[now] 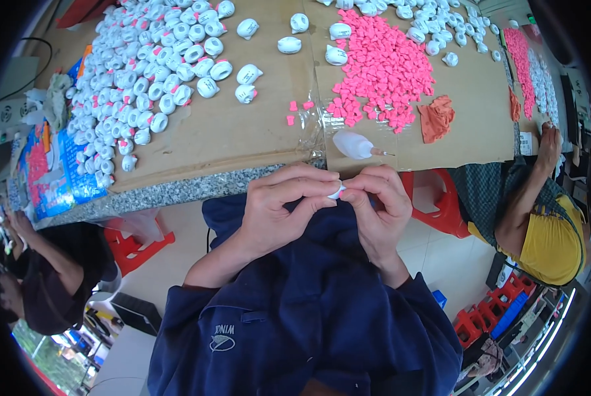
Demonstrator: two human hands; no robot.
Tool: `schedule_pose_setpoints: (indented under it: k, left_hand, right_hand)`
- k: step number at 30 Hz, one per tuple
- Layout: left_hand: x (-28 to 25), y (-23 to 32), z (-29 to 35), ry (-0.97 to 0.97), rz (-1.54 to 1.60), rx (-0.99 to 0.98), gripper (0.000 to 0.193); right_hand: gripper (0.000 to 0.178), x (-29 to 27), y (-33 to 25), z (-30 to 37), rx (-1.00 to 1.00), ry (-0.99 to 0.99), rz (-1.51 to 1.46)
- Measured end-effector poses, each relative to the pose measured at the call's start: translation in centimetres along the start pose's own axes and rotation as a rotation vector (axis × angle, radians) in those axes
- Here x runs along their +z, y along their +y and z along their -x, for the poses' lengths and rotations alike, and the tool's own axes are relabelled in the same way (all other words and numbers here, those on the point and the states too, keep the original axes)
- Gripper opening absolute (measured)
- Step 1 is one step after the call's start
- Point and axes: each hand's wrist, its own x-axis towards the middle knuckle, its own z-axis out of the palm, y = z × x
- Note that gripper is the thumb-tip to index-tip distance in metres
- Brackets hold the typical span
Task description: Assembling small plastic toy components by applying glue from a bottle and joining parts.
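Note:
In front of my body, at the table's near edge, both hands meet around a small white rounded plastic piece [337,191]. My left hand [283,203] pinches it between thumb and fingers. My right hand [380,202] is closed at its right side, where a bit of pink shows by the thumb tip; the fingers hide most of it. Just beyond my hands a translucent squeeze bottle [353,144] with a thin needle tip lies on its side. Farther off is a heap of small pink pieces [381,72], with a few loose pink pieces [291,121] to its left.
Many white rounded pieces [157,72], several with pink bits, cover the cardboard [262,132] at left; another white group [434,30] lies far right. An orange cloth [436,119] lies right of the pink heap. Co-workers sit at both sides, near red stools [434,204].

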Motion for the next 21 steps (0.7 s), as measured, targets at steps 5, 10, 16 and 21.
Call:
schedule_pose_setpoints:
  k: [5,10,16,21]
  left_hand:
    - [-0.6,-0.1,0.1,-0.006,-0.007,-0.052,0.019]
    - [-2.2,-0.1,-1.0,0.187,-0.187,-0.097,0.020]
    - [-4.6,-0.8,-4.7,0.485,-0.542,0.050,0.024]
    - [-4.2,-0.2,-9.1,0.343,-0.974,0.292,0.029]
  right_hand:
    - [0.015,-0.1,0.0,-0.2,0.049,-0.067,0.035]
    - [0.018,-0.7,0.2,-0.2,0.146,0.006,-0.011]
    - [0.034,-1.9,1.6,-1.1,0.079,0.086,0.049]
    - [0.045,-0.9,0.9,-2.7,0.018,0.035,0.235]
